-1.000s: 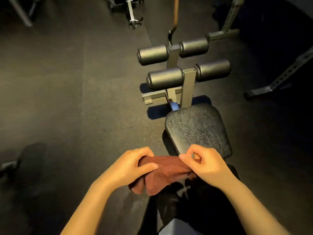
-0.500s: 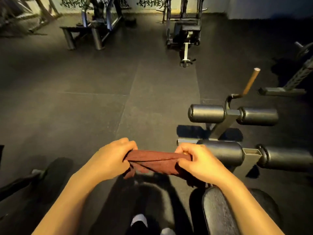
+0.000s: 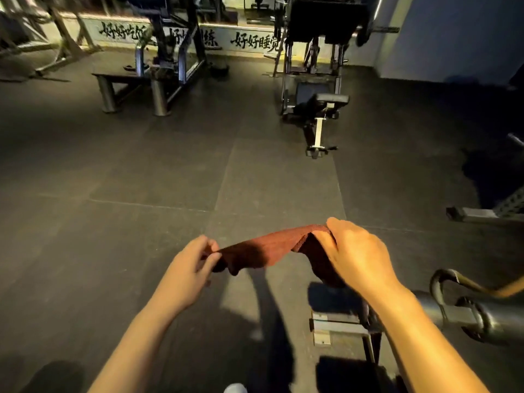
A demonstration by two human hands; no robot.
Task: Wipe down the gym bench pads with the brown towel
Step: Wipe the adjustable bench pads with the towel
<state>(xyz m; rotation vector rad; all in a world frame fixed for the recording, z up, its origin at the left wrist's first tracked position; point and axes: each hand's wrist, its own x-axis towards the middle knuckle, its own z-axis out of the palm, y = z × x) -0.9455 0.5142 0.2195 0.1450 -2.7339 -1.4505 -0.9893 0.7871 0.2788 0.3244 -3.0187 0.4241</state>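
Two hands: I see both raised in the head view, over the dark rubber floor (image 3: 141, 180), with one cloth stretched between them.
Left hand (image 3: 192, 262): fingers and thumb pinch the near-left corner of the brown towel (image 3: 272, 245); the other fingers are loosely curled.
Right hand (image 3: 357, 251): fingers curled over the towel's right end, gripping it, with a fold of cloth hanging under the palm.
Towel position: held in the air, sagging a little in the middle, higher at the right hand, touching no pad that I can make out.
Bench roller pad (image 3: 442, 310): low right, dark and cylindrical, partly behind my view of the right forearm, below the towel and apart from it.
Bench frame (image 3: 337, 327): pale metal bar beside the roller, on the floor.
Far side: another bench (image 3: 326, 106) and a rack (image 3: 170, 66) stand near the lettered wall (image 3: 255, 41), well apart from the hands.
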